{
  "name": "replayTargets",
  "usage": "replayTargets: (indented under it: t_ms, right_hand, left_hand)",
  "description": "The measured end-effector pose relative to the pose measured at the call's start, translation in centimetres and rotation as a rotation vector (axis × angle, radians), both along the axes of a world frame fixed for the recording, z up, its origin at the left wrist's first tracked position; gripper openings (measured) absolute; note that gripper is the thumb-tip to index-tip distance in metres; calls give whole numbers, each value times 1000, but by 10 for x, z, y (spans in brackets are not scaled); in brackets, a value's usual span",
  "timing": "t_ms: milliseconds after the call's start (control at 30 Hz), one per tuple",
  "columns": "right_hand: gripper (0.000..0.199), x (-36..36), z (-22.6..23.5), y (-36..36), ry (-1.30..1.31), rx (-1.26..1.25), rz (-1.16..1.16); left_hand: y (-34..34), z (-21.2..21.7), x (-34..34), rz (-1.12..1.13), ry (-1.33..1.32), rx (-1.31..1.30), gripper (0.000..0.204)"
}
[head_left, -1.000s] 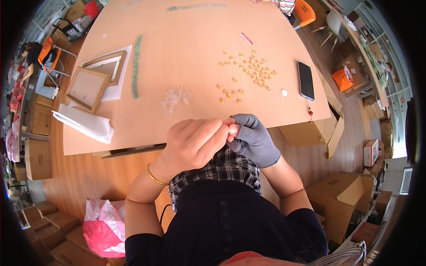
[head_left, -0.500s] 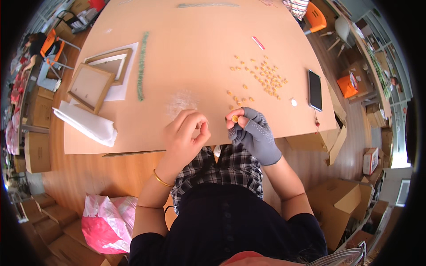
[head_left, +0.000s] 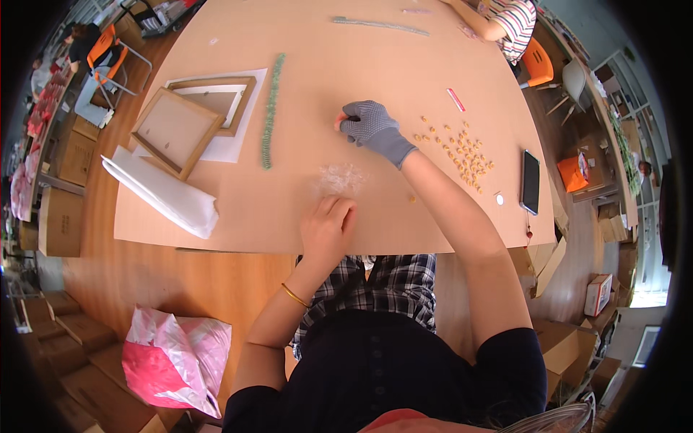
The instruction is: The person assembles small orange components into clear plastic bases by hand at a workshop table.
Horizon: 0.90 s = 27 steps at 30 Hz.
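My right hand [head_left: 369, 124], in a grey dotted glove, reaches out over the middle of the tan table [head_left: 404, 58] with its fingers pinched on a small orange piece. My left hand [head_left: 328, 225] is bare with a gold bangle at the wrist; it rests near the table's front edge, fingers curled, just below a small heap of clear bits [head_left: 341, 177]. Several small orange pieces [head_left: 462, 150] lie scattered to the right of the gloved hand. A long green beaded strip [head_left: 270, 112] lies to its left.
Two wooden picture frames [head_left: 180, 124] on white paper and a white folded wrap [head_left: 162, 191] sit at the left. A black phone [head_left: 530, 182] lies at the right, a pink stick [head_left: 455, 99] behind the orange pieces. Another person's arm [head_left: 498, 22] rests at the far edge. Cardboard boxes and a pink bag [head_left: 170, 353] are on the floor.
My hands were together at the table's front edge. My right hand has since reached forward to the table's middle with the orange piece, and my left hand has settled by the clear bits.
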State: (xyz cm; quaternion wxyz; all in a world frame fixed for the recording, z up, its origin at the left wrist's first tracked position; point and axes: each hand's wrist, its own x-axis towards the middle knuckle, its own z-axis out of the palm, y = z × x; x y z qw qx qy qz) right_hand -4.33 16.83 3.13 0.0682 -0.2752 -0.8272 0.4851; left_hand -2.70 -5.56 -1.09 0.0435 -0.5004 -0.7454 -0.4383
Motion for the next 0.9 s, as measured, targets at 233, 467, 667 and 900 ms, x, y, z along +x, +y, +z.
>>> replayTargets:
  t_ms: [233, 467, 667, 900]
  right_hand:
    - [8, 38, 29, -8, 133, -185, -20]
    - [10, 100, 28, -33, 456, 185, 168]
    - [15, 163, 24, -28, 342, 457, 108]
    - [17, 189, -14, -27, 46, 789, 184]
  left_hand:
    - [1, 9, -19, -16, -531, 176, 14]
    - [38, 39, -19, -329, -1538, 433, 23]
    - [43, 17, 5, -284, -1519, 290, 20]
    - [41, 14, 22, -342, -1473, 128, 17]
